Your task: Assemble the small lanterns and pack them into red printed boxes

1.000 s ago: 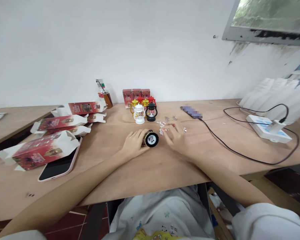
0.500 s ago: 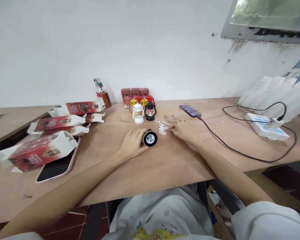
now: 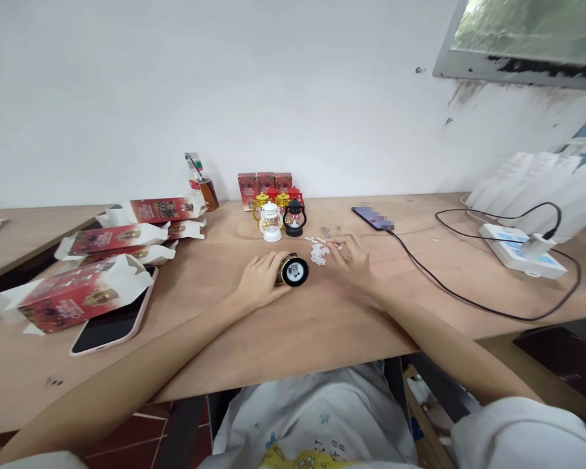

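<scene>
My left hand (image 3: 258, 281) is wrapped round a small lantern (image 3: 295, 271) that lies on its side, its round base turned towards me. The base has a black rim and a pale middle with a greyish part in it. My right hand (image 3: 354, 260) hovers just right of a pile of small white plastic pieces (image 3: 318, 253). Its thumb and fingertips come close together; anything between them is too small to make out. Small metallic bits (image 3: 326, 232) lie behind the pile. Beyond stand a white lantern (image 3: 271, 223), a black lantern (image 3: 294, 218), and gold and red ones.
Red boxes (image 3: 248, 190) stand against the wall. Opened red cartons (image 3: 78, 296) lie at the left, one over a pink-edged phone (image 3: 110, 329). At the right are another phone (image 3: 371, 218) on a black cable, a white power strip (image 3: 520, 251) and stacked white material (image 3: 532, 189).
My right hand has lifted from beside the small pieces and turned, its fingers drawn back a little. Fewer metallic bits show behind the pile. My left hand keeps the lantern in place.
</scene>
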A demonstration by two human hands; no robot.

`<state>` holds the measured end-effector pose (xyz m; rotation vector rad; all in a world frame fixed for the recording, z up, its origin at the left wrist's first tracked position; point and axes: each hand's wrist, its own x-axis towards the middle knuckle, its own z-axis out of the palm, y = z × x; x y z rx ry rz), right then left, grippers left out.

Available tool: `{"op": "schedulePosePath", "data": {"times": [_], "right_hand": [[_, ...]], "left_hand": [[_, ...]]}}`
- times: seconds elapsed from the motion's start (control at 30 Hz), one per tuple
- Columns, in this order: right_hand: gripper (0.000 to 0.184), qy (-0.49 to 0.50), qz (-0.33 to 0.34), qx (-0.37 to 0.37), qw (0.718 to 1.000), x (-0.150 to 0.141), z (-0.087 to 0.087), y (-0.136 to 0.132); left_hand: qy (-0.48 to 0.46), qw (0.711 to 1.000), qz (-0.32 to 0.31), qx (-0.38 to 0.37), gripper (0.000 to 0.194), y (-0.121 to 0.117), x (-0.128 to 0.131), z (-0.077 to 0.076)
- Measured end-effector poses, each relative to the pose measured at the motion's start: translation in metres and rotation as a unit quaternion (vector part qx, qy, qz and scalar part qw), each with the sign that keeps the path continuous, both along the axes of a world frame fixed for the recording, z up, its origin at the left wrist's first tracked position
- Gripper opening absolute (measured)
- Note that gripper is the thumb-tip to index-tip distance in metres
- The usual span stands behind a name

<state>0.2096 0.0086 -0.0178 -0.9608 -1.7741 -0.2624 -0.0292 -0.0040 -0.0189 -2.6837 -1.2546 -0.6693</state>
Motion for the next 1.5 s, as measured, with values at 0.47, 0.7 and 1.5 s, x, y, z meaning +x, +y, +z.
{"op": "schedulePosePath", "data": {"times": [0.47, 0.7, 1.5], "right_hand": [[0.014, -0.116, 0.107, 0.031, 0.987, -0.035, 0.001, -0.024], [0.006, -0.015, 0.181, -0.032, 0.983, -0.039, 0.003, -0.029], [0.031, 0.275, 0.369, -0.339, 0.821, -0.044, -0.008, -0.018]], "left_hand": [[0.005, 1.0, -0.001, 0.023, 0.051, 0.002, 0.002, -0.003], [0.029, 0.999, 0.0, 0.031, 0.054, 0.002, 0.002, -0.003], [0.036, 0.997, -0.015, 0.072, 0.053, 0.002, -0.001, -0.004]]}}
